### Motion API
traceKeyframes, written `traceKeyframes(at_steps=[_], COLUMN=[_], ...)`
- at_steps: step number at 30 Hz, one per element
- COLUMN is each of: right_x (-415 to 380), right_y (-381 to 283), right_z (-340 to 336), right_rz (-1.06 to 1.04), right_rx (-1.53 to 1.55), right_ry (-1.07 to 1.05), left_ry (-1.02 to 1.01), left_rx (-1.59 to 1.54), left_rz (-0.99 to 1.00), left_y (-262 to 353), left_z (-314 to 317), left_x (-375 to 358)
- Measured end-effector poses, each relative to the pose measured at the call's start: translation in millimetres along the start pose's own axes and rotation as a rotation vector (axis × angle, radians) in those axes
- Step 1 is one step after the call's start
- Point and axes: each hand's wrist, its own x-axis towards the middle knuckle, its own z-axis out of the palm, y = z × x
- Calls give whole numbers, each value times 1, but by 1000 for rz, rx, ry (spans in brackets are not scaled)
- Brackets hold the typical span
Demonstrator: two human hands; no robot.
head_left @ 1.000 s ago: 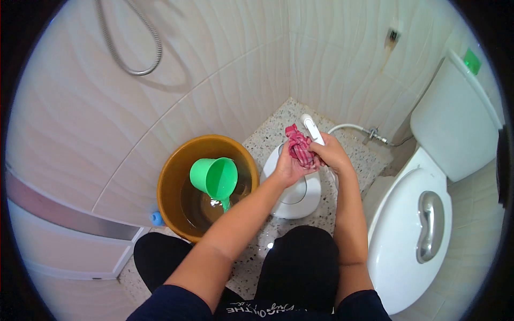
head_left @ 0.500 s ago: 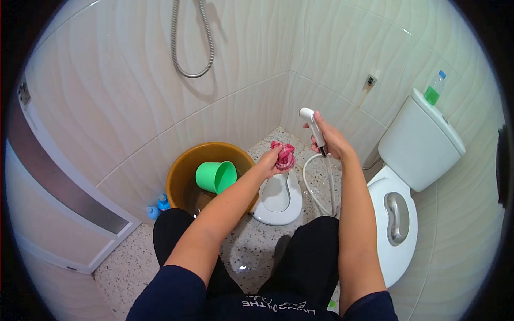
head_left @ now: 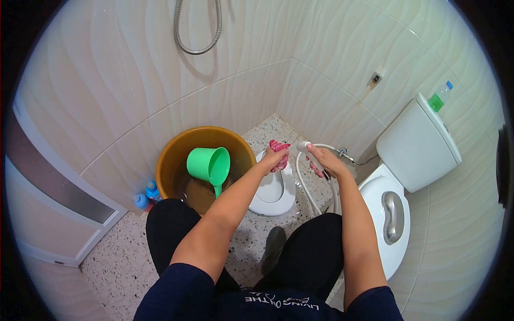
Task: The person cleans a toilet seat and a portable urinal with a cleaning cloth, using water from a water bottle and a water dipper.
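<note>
My left hand (head_left: 274, 160) is closed around a crumpled pink and red cloth (head_left: 279, 146), held above a white ring-shaped toilet seat (head_left: 290, 199) on the floor. Just right of it, my right hand (head_left: 327, 161) grips a white bidet sprayer (head_left: 303, 146). The sprayer's head points left at the cloth, with a small gap between them. From the sprayer's lower end a white hose (head_left: 301, 179) hangs in a loop beside the seat. Whether water is coming out I cannot make out.
On the left, a brown tub (head_left: 166, 160) holds water and a green dipper (head_left: 201, 163). Two blue bottles (head_left: 152, 190) stand between tub and door (head_left: 64, 182). A toilet (head_left: 393, 235) is at right, with a bottle of green liquid (head_left: 439, 97) on its tank. A shower hose (head_left: 218, 27) hangs above.
My right hand has lowered the sprayer and tilted its head closer to the cloth. The cloth stays in my left hand. The view has shifted slightly, and more of the dipper's handle shows.
</note>
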Motion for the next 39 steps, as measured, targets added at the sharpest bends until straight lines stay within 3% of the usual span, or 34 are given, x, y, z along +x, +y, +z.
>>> traceKeyframes(at_steps=[2, 6, 10, 12, 13, 16, 17, 19, 23, 25, 28, 29, 35, 39], right_x=[3, 10, 19, 24, 23, 24, 25, 23, 21, 20, 21, 21, 20, 21], right_y=[3, 5, 13, 16, 14, 17, 18, 18, 17, 17, 19, 20, 22, 23], right_z=[4, 12, 16, 16, 17, 16, 15, 14, 12, 10, 8, 8, 6, 4], right_rz=[29, 13, 9, 17, 27, 23, 31, 38, 52, 68, 91, 98, 119, 146], right_rx=[-4, -38, -77, -166, -125, -110, -100, -75, -55, -44, -22, -14, 70, 128], right_ry=[-54, -176, -225, -230, -253, -249, -255, -261, -244, -242, -244, -248, -340, -359], left_ry=[296, 70, 80, 87, 127, 122, 119, 196, 180, 105, 230, 167, 190, 97], left_rx=[38, 94, 204, 467, 692, 828, 830, 1231, 1242, 846, 768, 740, 640, 671], left_rz=[-9, -40, 33, 275, 265, 79, 76, 209, 188, 279, 261, 146, 265, 138], left_y=[-7, -17, -45, -75, -79, -67, -62, -62, -60, -58, -46, -33, -58, -54], left_z=[2, -9, -10, -17, -18, -12, -11, -13, -16, -21, -15, -14, -19, -17], left_x=[6, 7, 30, 62, 62, 47, 41, 39, 42, 41, 32, 20, 45, 41])
